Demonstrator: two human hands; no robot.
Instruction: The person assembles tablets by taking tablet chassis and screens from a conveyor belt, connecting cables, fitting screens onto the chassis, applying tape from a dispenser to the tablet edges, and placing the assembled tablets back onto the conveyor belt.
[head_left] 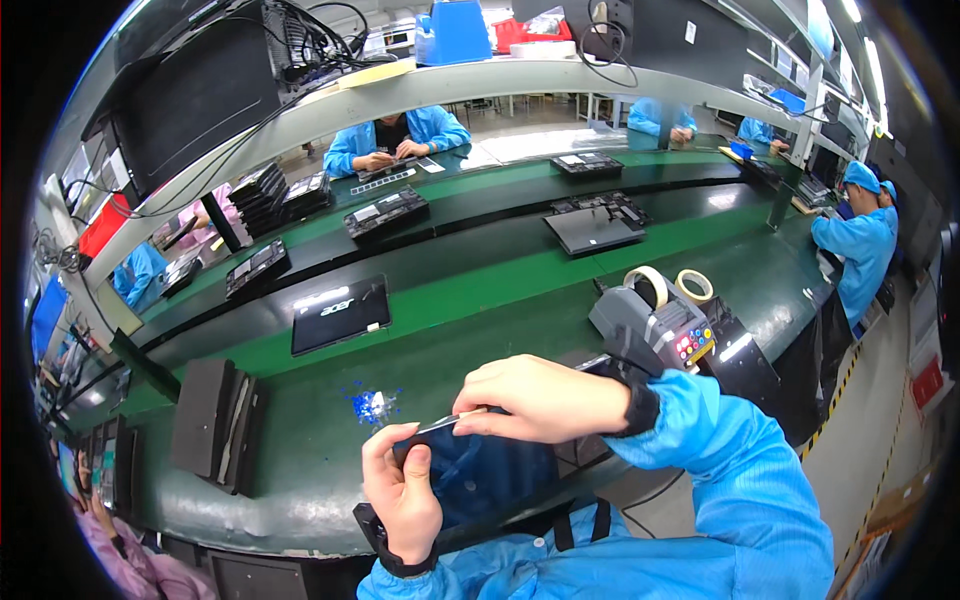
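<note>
A thin, dark glossy panel [495, 472], like a laptop screen, tilts in front of my body at the near edge of the bench. My left hand [406, 492] is closed on its left corner, with the thumb on the near face. At its upper edge my right hand [545, 398] is closed, fingertips pinched on the rim close to the left hand. A narrow pale strip shows under those fingertips; I cannot make out what it is. Just beyond the left hand, small blue scraps [372, 406] lie scattered on the green bench [300, 440].
A grey tape dispenser [655, 322] with tape rolls [694, 286] stands beyond my right forearm. Left are upright dark foam boards [208, 418]. A black laptop lid [340, 314] lies farther off. Laptop bases [388, 212] sit along the conveyor [470, 250]; co-workers [866, 240] sit around it.
</note>
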